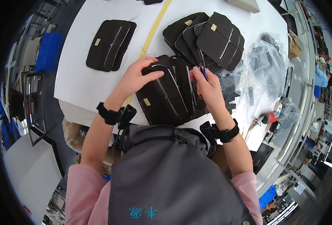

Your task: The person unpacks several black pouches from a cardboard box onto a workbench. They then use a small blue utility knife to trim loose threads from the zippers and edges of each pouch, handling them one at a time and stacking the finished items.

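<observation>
My left hand (139, 75) is closed on the upper edge of a black zippered fabric piece (162, 97), thumb on top and fingers curled at the edge. The piece lies on a stack of similar black pieces at the table's front edge, its pale tag toward me. In my right hand (208, 87) are slim thread snips (204, 71) with a blue part, their narrow metal blades pointing away from me. This hand is at the right side of the stack, its fingertips close to a pale strip on the fabric edge.
More black zippered pieces lie fanned in a pile (220, 41) at the far right, and another group (111, 45) at the far left. Crumpled clear plastic (265, 63) covers the table's right side, near a red can (271, 117). A yellow tape line (155, 28) crosses the white table (74, 82).
</observation>
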### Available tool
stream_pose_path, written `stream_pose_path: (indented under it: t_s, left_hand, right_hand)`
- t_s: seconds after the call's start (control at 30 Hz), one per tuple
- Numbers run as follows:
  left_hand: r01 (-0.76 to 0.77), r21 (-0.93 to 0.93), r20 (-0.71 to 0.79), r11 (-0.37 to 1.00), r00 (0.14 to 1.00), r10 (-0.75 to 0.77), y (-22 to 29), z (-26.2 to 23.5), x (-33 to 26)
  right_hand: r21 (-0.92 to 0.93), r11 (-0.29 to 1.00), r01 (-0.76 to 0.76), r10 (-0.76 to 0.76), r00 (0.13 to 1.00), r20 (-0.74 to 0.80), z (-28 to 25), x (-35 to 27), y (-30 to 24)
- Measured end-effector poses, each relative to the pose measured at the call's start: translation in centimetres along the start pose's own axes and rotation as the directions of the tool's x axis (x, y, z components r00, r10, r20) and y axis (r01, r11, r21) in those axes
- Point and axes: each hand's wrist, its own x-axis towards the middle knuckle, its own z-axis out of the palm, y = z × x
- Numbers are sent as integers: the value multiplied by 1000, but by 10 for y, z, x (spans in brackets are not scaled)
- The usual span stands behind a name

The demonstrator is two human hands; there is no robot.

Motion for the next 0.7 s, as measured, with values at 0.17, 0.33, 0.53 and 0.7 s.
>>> stream_pose_path:
  t_s: [0.17,0.33,0.53,0.7]
  left_hand:
    - [121,-491,-126,863,970,-208,-21,-13,-17]
    - [63,-596,-230,801,942,-245,-33,-18,-25]
    - [87,-624,-237,777,926,-293,-38,-21,-29]
    - [86,-650,-248,755,915,-319,-41,-21,-29]
  right_hand:
    - [-126,991,43,-58,991,-117,-4,-8,26]
    - [-116,993,-12,-5,989,-145,-4,-18,53]
    - [-115,993,0,-16,990,-143,0,-21,50]
    - [-135,990,33,-53,988,-145,8,-21,45]
